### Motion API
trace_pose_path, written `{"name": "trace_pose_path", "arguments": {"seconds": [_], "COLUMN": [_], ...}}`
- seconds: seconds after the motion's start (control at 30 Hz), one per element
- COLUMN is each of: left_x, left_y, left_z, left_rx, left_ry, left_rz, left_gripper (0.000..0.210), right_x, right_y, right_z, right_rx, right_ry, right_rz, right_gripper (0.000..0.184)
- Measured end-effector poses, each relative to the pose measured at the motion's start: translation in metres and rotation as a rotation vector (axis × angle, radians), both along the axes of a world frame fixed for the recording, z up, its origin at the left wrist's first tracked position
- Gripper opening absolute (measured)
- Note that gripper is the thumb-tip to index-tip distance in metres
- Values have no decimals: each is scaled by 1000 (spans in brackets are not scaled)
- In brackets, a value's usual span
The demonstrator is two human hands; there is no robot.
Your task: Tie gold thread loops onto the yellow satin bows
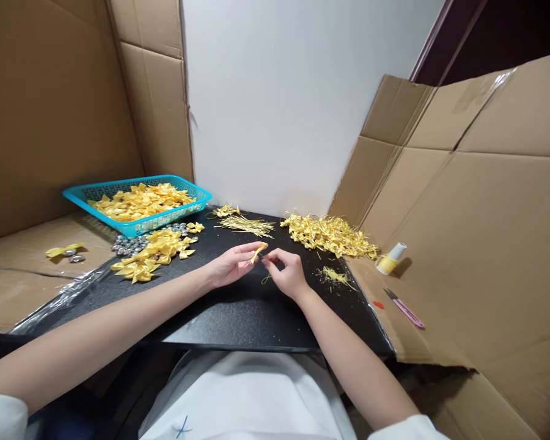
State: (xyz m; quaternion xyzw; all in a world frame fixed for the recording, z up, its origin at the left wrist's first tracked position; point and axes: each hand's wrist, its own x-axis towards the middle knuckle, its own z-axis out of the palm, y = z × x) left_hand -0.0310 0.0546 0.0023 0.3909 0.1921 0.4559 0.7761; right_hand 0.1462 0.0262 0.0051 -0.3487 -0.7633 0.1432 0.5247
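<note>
My left hand (231, 265) is closed, pinching a yellow satin ribbon bow (258, 252) between thumb and fingers over the middle of the black table. Right beside it, my right hand (288, 274) is closed too, thumb and index finger pressed together at the bow's lower side. A thin yellow cord (266, 279) hangs in a loop below the right fingertips. Its upper end is hidden by the fingers. Beyond the hands lies a bundle of straight gold cords (247, 227). Loose yellow bows (162, 245) are heaped to the left of my left hand.
A blue basket (135, 227) of bows stands back left, with silver round pieces (131, 245) before it. A pile of corded bows (327, 235) lies right, near cord scraps (334, 276), a thread spool (391, 259) and a pink-handled cutter (404, 308). Cardboard walls (476, 220) flank the table.
</note>
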Motion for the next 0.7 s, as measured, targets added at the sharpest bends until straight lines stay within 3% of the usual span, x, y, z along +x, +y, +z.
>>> {"name": "trace_pose_path", "arguments": {"seconds": [0.7], "left_x": [1], "left_y": [1], "left_z": [-2], "left_rx": [-20], "left_ry": [4], "left_rz": [2], "left_gripper": [30], "right_x": [-1], "right_y": [0], "right_z": [-1], "right_rx": [20], "right_ry": [-1], "right_rz": [-9], "right_gripper": [14]}}
